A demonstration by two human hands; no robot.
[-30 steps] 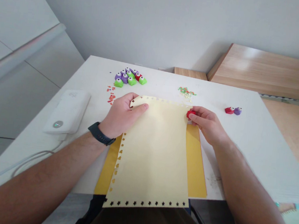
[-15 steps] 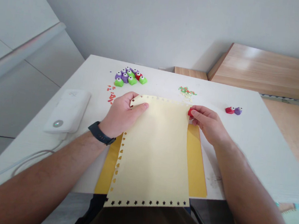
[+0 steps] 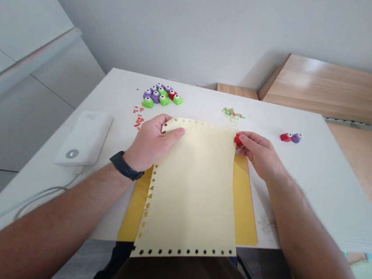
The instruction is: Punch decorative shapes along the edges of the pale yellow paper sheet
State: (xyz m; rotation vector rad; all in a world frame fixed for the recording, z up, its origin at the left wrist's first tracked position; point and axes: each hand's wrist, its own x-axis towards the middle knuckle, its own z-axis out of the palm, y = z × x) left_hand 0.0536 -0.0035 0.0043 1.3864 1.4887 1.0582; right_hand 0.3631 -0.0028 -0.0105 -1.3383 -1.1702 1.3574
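A pale yellow paper sheet (image 3: 192,188) with punched shapes along its left, far and near edges lies over a darker yellow sheet (image 3: 244,202) on the white table (image 3: 326,183). My left hand (image 3: 151,142) pinches the pale sheet's far left corner, thumb on top. My right hand (image 3: 259,153) is closed on a small red paper punch (image 3: 237,139) set against the sheet's far right edge.
A cluster of purple, green and red punches (image 3: 161,95) sits at the far left, with red paper bits (image 3: 138,118) nearby. Confetti (image 3: 232,113) lies at the far middle. A red and a purple punch (image 3: 290,137) rest at the right. A white device (image 3: 85,137) with a cable lies at the left.
The red punch in my right hand has slid slightly farther up the sheet's right edge. My left hand has stayed on the corner.
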